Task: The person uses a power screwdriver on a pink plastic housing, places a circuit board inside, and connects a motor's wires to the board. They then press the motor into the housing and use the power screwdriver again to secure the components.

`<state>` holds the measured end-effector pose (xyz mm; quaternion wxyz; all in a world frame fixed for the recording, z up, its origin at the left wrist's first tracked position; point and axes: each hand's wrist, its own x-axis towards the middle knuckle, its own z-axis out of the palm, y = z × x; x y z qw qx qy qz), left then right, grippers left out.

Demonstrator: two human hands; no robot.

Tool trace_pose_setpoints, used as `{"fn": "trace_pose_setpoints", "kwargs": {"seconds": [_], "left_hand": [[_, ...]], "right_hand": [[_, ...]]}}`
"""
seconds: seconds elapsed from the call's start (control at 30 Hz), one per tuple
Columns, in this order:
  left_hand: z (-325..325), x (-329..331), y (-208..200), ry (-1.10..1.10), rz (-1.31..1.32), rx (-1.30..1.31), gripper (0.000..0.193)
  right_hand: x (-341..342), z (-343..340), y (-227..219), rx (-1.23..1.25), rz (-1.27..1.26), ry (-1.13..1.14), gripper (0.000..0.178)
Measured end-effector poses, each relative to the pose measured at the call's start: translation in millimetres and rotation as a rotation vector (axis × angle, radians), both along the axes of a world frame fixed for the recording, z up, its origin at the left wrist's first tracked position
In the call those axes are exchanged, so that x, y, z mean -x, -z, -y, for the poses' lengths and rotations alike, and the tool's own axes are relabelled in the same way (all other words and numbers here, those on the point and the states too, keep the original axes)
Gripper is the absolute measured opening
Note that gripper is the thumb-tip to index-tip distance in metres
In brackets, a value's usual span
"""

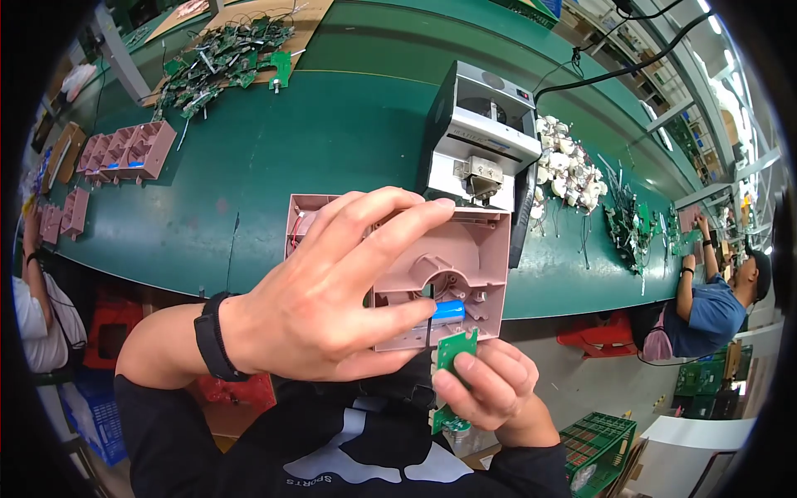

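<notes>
A pink plastic housing [494, 270] lies open side up in front of me, over the table's near edge. My left hand [332, 282] spans it, fingers spread: the far fingertips rest at its far wall, the thumb along the near wall. One fingertip is beside a blue cylindrical battery [449, 310] inside the housing, where a thin black wire runs down. Just below the near wall, my right hand [494, 383] pinches a green circuit board [451, 347] between thumb and fingers. My left hand covers the housing's left half, where a red wire shows.
Behind the housing stands a grey-and-black machine [486, 124]. White parts with wires [569, 166] and wired green boards [631, 220] lie to its right. More boards [224, 62] are heaped at the far left, near pink housings [137, 149]. Co-workers sit at right [714, 290] and left [37, 307].
</notes>
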<state>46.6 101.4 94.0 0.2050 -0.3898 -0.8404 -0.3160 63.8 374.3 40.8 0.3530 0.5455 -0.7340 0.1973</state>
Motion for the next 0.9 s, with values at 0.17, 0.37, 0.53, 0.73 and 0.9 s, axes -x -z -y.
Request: {"fn": "trace_pose_setpoints", "kwargs": {"seconds": [0.17,0.37,0.53,0.73,0.9], "left_hand": [[7.5,-5.1,-11.7,0.002,-0.121,0.056,0.039],[4.5,-18.5,-14.0,0.005,-0.176,0.103,0.038],[-5.5,-19.4,-4.0,0.071,-0.076,0.074,0.039],[-7.6,13.6,23.7,0.018,0.045,0.012,0.040],[-16.5,27.2,56.0,0.015,0.115,0.070,0.038]], "right_hand": [[11.5,-4.8,24.2,0.143,-0.016,-0.071,0.041],[26.6,5.9,22.5,0.433,0.471,0.312,0.043],[37.2,18.2,35.9,0.456,1.109,0.096,0.035],[15.5,1.9,60.8,0.321,1.392,-0.030,0.019],[-5.5,17.4,53.4,0.434,1.717,0.181,0.013]]}}
